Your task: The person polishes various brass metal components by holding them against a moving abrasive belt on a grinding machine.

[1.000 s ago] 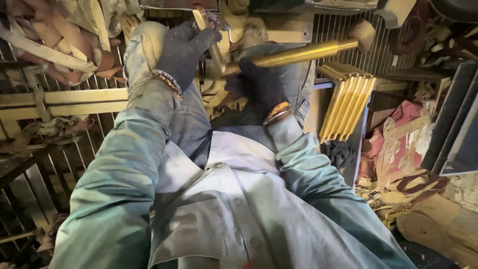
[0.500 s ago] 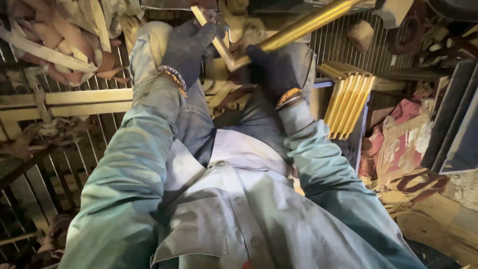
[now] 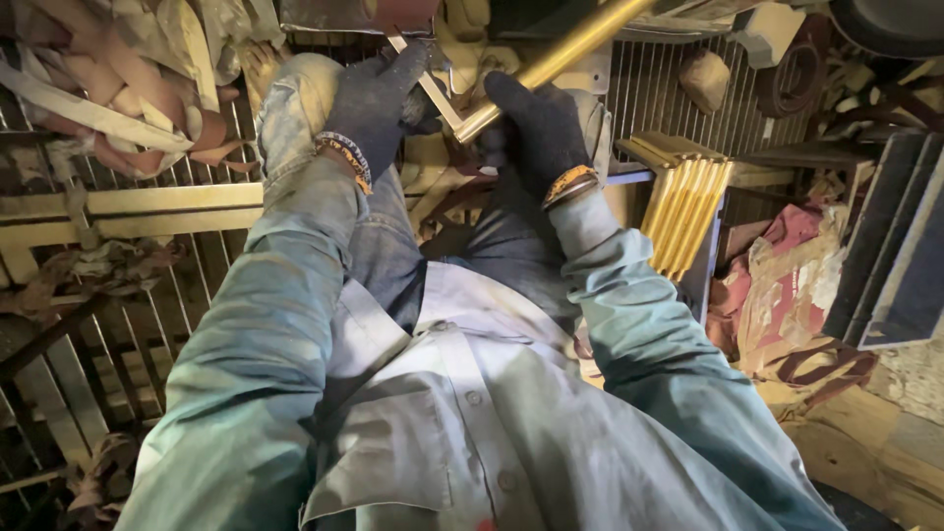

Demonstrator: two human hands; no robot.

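Head view, looking down past a pale green shirt to both gloved hands.

- Left hand [image 3: 379,98]: dark glove, beaded cuff band; fingers closed on a thin pale strip [image 3: 425,81] that meets the rod's lower end at an angle.
- Right hand [image 3: 539,123]: dark glove, orange-banded cuff; lies against the lower end of the brass rod [image 3: 560,54]. Whether the fingers wrap fully around it cannot be told.
- Brass rod: long, yellow metal, slanting from between the two hands up to the top edge of the frame.
- Stack of brass bars [image 3: 688,211]: leaning just right of the right forearm.
- Metal grille [image 3: 147,285]: ribbed, under the left arm.
- Scrap offcuts [image 3: 128,88]: heaped at upper left.
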